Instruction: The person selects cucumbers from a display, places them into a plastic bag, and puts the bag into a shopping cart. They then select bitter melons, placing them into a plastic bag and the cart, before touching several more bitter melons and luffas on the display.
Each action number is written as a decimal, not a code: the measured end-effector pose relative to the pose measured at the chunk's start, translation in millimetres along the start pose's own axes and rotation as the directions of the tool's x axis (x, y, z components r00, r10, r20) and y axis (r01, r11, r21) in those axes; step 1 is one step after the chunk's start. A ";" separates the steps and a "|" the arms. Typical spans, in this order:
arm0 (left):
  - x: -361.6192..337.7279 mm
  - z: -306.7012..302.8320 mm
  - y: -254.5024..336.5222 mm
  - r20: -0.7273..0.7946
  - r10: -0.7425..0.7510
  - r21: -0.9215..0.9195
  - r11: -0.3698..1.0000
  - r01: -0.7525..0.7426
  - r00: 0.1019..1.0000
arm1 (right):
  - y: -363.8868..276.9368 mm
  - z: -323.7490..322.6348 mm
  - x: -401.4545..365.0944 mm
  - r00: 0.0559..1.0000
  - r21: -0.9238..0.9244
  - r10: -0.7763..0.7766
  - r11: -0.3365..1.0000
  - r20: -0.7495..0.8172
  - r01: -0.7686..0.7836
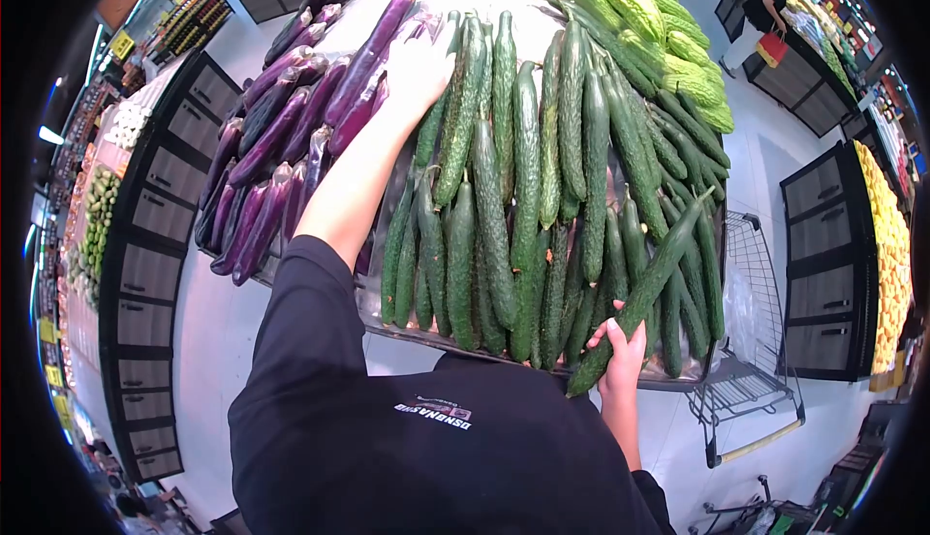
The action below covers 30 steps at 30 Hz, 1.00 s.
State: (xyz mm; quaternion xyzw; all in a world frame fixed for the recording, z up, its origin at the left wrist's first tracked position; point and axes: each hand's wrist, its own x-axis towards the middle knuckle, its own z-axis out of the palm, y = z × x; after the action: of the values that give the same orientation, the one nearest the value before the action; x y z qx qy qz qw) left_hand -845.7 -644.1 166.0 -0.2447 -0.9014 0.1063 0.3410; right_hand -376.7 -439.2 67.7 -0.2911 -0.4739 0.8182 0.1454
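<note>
Produce table [412,336], right grip low on one long cucumber [659,268].
Right grip [622,346] wraps its near end; its axis slants far-right over heaped cucumbers [526,167]. Left grip [418,70], farther off, reaches between them and eggplants [276,128]; its closure I cannot tell.

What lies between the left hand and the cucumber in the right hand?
Other cucumbers, heaped closely side by side, fill the stretch between the left hand and the held cucumber in the head view.
</note>
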 end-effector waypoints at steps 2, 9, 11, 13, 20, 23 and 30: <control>-1.0 12.3 -4.2 -0.041 0.000 -0.047 0.999 -0.002 0.999 | -2.0 3.8 1.2 1.000 -0.014 -0.009 1.000 -0.002 0.009; -52.6 -88.9 24.7 -0.138 -0.213 -0.770 0.638 0.030 0.967 | -8.2 24.5 3.4 0.973 0.100 -0.179 0.981 0.148 0.166; -117.6 -149.8 73.3 0.232 -0.095 -0.957 0.155 0.245 0.968 | -2.4 45.2 7.3 0.947 0.140 -0.253 0.964 0.200 0.228; -182.8 -170.0 114.8 0.230 0.185 -0.973 0.060 0.222 0.956 | -4.8 69.4 8.6 0.882 0.056 -0.368 0.928 0.296 0.368; -294.7 -180.7 137.9 0.441 0.071 -0.795 -0.431 0.426 0.895 | 37.1 121.3 5.8 0.809 -0.064 -0.186 0.962 0.558 0.265; -321.4 -166.5 97.1 0.411 -0.115 -0.911 -0.080 0.404 0.904 | 55.8 138.9 2.0 0.741 -0.123 -0.100 0.963 0.664 0.240; -379.4 -111.2 36.6 0.365 -0.509 -0.686 0.419 0.595 0.779 | 51.2 110.8 2.6 0.759 -0.133 0.017 0.987 0.651 0.093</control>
State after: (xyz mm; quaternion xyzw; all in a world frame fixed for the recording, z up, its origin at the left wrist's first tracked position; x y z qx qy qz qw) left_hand -512.3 -804.8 22.2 -0.0501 -0.9009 -0.3954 0.1717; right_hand -444.9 -540.4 65.1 0.0099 -0.5637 0.8252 -0.0348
